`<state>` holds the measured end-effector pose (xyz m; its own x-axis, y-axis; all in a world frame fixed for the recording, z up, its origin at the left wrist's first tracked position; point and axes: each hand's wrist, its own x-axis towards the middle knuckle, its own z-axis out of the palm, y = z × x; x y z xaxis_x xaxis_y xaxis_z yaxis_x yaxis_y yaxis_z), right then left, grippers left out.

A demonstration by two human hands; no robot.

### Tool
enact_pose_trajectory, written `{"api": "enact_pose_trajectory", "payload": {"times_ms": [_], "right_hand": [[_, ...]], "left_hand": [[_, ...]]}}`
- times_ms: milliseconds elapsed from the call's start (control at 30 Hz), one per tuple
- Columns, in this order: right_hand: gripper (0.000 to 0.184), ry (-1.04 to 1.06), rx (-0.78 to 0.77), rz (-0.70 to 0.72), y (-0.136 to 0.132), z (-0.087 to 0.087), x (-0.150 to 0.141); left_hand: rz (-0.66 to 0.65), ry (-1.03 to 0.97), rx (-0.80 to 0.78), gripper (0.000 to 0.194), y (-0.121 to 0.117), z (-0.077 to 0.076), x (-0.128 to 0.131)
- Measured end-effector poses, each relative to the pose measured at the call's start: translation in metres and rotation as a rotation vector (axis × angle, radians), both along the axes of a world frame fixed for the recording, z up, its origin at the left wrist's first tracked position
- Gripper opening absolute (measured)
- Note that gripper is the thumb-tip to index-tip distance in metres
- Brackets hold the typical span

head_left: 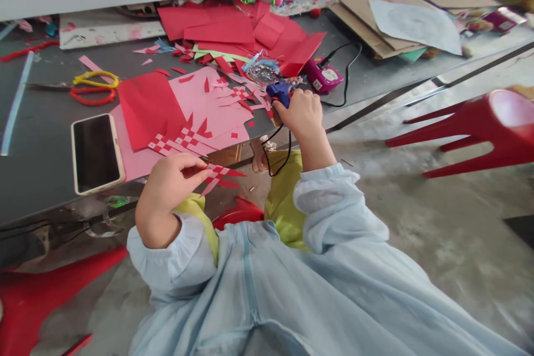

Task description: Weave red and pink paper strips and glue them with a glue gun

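Between the fingertips of my left hand (pixel 167 186), closed in a pinch, is a small red and pink woven paper piece (pixel 217 172) with pointed strips, held just off the table's front edge. My right hand (pixel 306 114) is wrapped round a blue hot glue gun (pixel 278 92) over the table edge; its black cord hangs below and its grip is mostly hidden. Similar woven paper pieces (pixel 187 138) lie on a pink sheet (pixel 227 125) beside a red sheet (pixel 150 105).
A phone (pixel 97 153) and scissors (pixel 94 88) lie at the left. Behind are piled red papers (pixel 233 28), a purple box (pixel 323 75) with a black cord, and cardboard sheets (pixel 359 25). A red stool (pixel 500 128) stands at the right.
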<state>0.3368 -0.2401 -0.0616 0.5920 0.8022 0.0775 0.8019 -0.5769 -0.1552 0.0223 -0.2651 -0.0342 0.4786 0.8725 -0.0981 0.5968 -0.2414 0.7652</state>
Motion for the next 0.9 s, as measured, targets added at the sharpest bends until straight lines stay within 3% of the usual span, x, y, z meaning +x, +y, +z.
{"api": "enact_pose_trajectory", "payload": {"times_ms": [233, 367, 500, 667, 767, 900], "right_hand": [[0.052, 0.011, -0.011, 0.021, 0.007, -0.002, 0.008], [0.045, 0.019, 0.103, 0.042, 0.004, -0.014, 0.017], [0.040, 0.040, 0.248, 0.040, -0.013, -0.021, 0.018], [0.038, 0.120, 0.303, 0.041, -0.048, -0.006, 0.008], [0.037, 0.291, 0.383, 0.079, -0.067, 0.002, 0.005], [0.035, 0.687, 0.523, 0.262, -0.080, 0.011, 0.000]], "left_hand": [[-0.004, 0.005, 0.025, 0.019, 0.001, -0.001, 0.003], [-0.012, 0.019, 0.036, 0.019, 0.002, -0.001, 0.005], [-0.021, 0.013, 0.024, 0.017, 0.003, 0.002, 0.010], [-0.007, 0.036, -0.024, 0.018, 0.003, 0.003, 0.013], [-0.028, -0.010, 0.016, 0.020, 0.005, 0.000, 0.014], [-0.087, -0.062, 0.109, 0.021, 0.011, -0.004, 0.015]]}}
